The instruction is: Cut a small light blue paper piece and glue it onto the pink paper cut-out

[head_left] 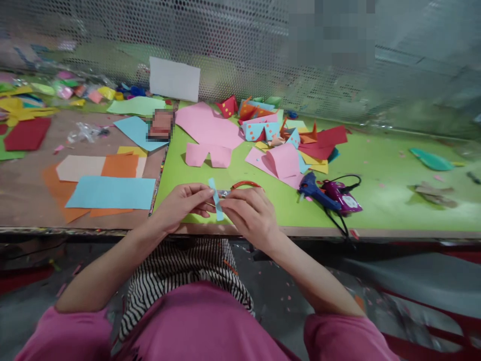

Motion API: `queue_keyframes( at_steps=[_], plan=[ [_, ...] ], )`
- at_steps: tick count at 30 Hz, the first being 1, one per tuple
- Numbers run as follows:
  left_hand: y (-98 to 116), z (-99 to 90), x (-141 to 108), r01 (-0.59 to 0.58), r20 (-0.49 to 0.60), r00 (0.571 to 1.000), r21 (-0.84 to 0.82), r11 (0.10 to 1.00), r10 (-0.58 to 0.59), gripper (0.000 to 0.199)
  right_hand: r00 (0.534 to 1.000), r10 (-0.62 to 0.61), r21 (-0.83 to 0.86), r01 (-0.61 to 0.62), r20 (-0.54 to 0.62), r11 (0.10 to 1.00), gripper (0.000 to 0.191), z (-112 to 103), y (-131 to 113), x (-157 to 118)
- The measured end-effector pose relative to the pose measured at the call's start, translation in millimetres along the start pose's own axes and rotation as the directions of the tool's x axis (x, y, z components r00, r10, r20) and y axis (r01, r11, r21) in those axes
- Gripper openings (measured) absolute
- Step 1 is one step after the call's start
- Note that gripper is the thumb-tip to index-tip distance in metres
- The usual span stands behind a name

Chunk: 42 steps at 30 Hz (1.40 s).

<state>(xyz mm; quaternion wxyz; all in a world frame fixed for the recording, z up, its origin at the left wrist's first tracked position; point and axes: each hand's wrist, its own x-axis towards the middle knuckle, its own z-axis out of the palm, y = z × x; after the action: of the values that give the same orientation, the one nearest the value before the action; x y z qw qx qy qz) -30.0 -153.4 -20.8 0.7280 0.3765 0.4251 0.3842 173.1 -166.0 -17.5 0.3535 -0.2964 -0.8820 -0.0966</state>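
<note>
A narrow light blue paper strip stands upright between my hands, close to the table's front edge. My left hand pinches it from the left with thumb and fingers. From the right, my right hand has its thumb and fingertips closed at the same strip. Scissors with an orange handle lie just behind my right hand, partly hidden by it. Beyond my hands, a pink paper cutout shaped like a mask rests on the green surface.
To the right lies a blue glue gun beside a purple device with a black cord. Light blue paper and orange sheets are stacked at left. Folded paper pieces sit at the back, before a perforated metal screen.
</note>
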Motion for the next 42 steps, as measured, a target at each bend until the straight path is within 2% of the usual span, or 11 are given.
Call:
queue_keyframes(
  at_steps=[5,8,12,16,19,22,28,34,38,42],
  plan=[
    [-4.2,-0.5,-2.6,-0.034,0.002,0.999,0.036,0.999,0.034,0.043,0.998,0.062,0.182,-0.063,0.008,0.981,0.006,2.9,-1.9,1.9],
    [-8.3,-0.7,-2.3,-0.063,0.012,0.998,0.098,0.993,0.062,0.041,0.980,0.192,0.323,-0.197,0.050,0.926,0.004,4.1,-6.4,5.4],
    [-13.0,-2.4,-2.2,-0.135,0.029,0.991,0.204,0.970,0.132,0.042,0.911,0.380,0.441,-0.411,0.162,0.798,0.012,5.3,-10.7,10.1],
    [-13.1,-4.6,-6.9,-0.191,0.069,0.981,0.304,0.933,0.179,0.043,0.838,0.482,0.470,-0.544,0.257,0.695,0.014,6.2,-11.2,12.2],
    [-12.2,-5.0,-11.0,-0.223,0.094,0.975,0.366,0.903,0.203,0.040,0.827,0.491,0.479,-0.561,0.275,0.676,0.014,7.0,-11.7,12.0],
    [-12.7,-3.8,-12.7,-0.246,0.074,0.969,0.392,0.886,0.236,0.038,0.823,0.488,0.490,-0.566,0.290,0.663,0.013,6.2,-12.8,11.7],
    [-11.2,2.0,-15.6,-0.258,0.057,0.964,0.421,0.870,0.258,0.033,0.761,0.539,0.558,-0.639,0.361,0.529,0.014,-2.5,-13.0,16.0],
    [-9.5,3.8,-19.8,-0.299,0.066,0.946,0.550,0.780,0.316,0.033,0.767,0.534,0.579,-0.630,0.356,0.517,0.018,0.6,-13.0,18.7],
    [-10.8,3.8,-21.2,-0.309,0.065,0.935,0.633,0.710,0.349,0.029,0.752,0.554,0.573,-0.644,0.356,0.507,0.017,5.6,-12.6,17.7],
    [-11.8,4.3,-21.0,-0.316,0.066,0.930,0.648,0.693,0.362,0.029,0.740,0.561,0.593,-0.654,0.371,0.470,0.020,6.9,-12.4,16.4]
  ],
)
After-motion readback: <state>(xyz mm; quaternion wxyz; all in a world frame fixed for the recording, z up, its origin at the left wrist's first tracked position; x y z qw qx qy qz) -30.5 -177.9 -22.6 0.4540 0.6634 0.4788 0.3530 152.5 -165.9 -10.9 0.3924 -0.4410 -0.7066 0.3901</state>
